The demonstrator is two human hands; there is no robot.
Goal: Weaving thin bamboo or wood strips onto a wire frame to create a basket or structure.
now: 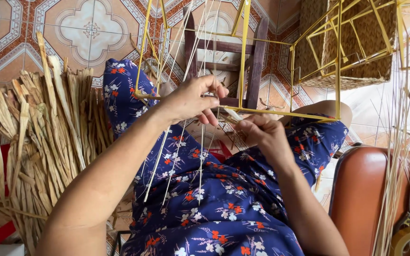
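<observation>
Both hands (228,118) pinched on yellow frame (281,113)

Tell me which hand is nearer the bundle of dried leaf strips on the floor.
Left. The left hand works at the yellow frame, on the side of the bundle of dried leaf strips; the right hand sits farther away, across the lap.

Patterned floor tiles (86,28) in cream, grey and rust, lit by daylight. A dark wooden stool (252,57) stands on them; right of the stool, a woven basket (357,71); nearer, below the basket, a brown padded seat (361,199).
</observation>
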